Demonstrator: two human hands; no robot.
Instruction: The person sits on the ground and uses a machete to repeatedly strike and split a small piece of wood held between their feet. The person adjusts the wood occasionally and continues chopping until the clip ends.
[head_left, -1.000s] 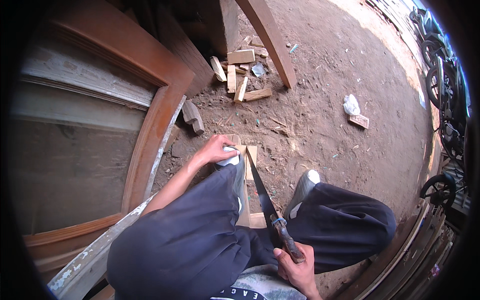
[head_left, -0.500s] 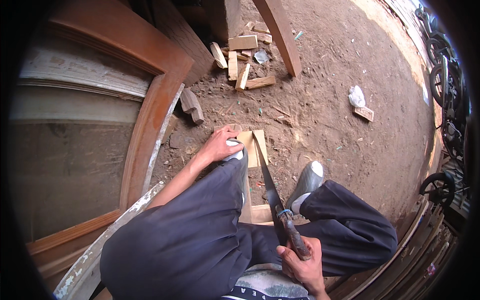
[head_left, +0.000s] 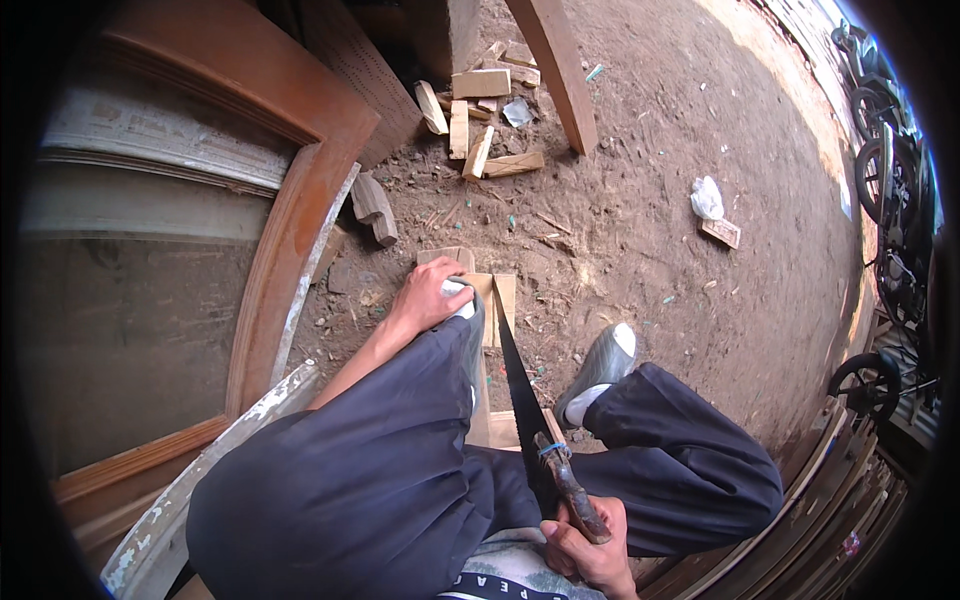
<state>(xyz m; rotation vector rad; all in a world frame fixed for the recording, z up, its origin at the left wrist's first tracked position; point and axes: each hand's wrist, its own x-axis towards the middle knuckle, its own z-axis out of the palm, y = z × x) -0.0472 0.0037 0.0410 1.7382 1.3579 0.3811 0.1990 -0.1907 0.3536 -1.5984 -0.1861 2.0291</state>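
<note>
Item 1 – my right hand (head_left: 585, 535): grip closed full round the dark handle of a hand saw (head_left: 522, 395), held low by my waist. Blade runs up and away from me to the wood block (head_left: 492, 305) on the ground.

Item 2 – my left hand (head_left: 430, 295): palm and fingers pressed down on the block's near-left part, next to the toe of my left shoe (head_left: 468, 318), which also seems to pin it. Grip flat, not curled round anything; it steadies the piece.

Item 3 – wood block: pale, lies on the dirt ground (head_left: 640, 250) btwn my knees, just right of the leaning door frame (head_left: 300, 200). Saw tip meets it approx. mid-width. A dark line runs along the top face where the blade sits; can't tell if that is kerf or a joint btwn two boards, nor how deep.

Item 4 – status, my judgement: cut in progress, not finished. Block reads as one piece under my hand, no part fallen off beside it. Left to do: saw through the rest, then part the halves.

Item 5 – surroundings: right shoe (head_left: 600, 365) planted beside the blade; offcuts (head_left: 480, 110) heaped farther off by a slanted post (head_left: 555, 70); crumpled white scrap (head_left: 706, 197) and small brick-like bit (head_left: 721, 233) well apart to the right; parked cycles (head_left: 885, 180) at the rim.
</note>
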